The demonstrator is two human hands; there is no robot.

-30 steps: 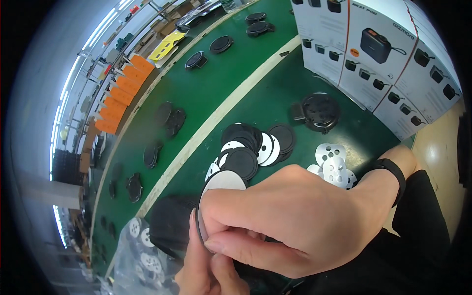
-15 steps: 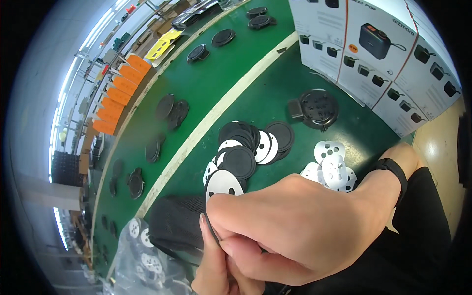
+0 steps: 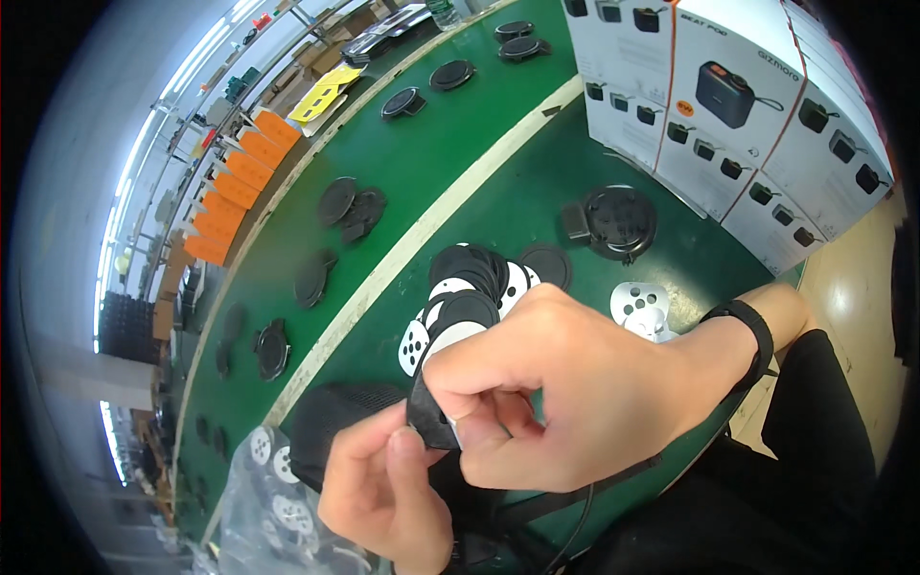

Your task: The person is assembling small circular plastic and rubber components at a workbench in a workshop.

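Between my two hands is a thin black disc [image 3: 428,419], held tilted on edge and partly covered by the fingers. My left hand [image 3: 388,489] pinches its lower edge between thumb and fingertips. My right hand [image 3: 585,402] grips the other side with bent fingers; what lies under them is hidden. Just beyond, a heap of overlapping black discs [image 3: 471,309] and white-faced discs [image 3: 413,347] lies on the green table. White perforated round sheets [image 3: 639,300] lie beside my right wrist, partly hidden by it. A black mesh-covered object [image 3: 331,422] rests left of my hands.
A round black plastic part with a side block [image 3: 620,225] lies farther back. Stacked white printed cartons [image 3: 714,115] stand at the far right. On the left, a green belt [image 3: 412,163] carries several black round parts [image 3: 337,201]. A clear bag [image 3: 273,517] holds white perforated discs.
My left hand has come up and left, into fuller view. My right hand has shifted up slightly, and the black disc now shows more of its face. The belt's parts appear slightly shifted.
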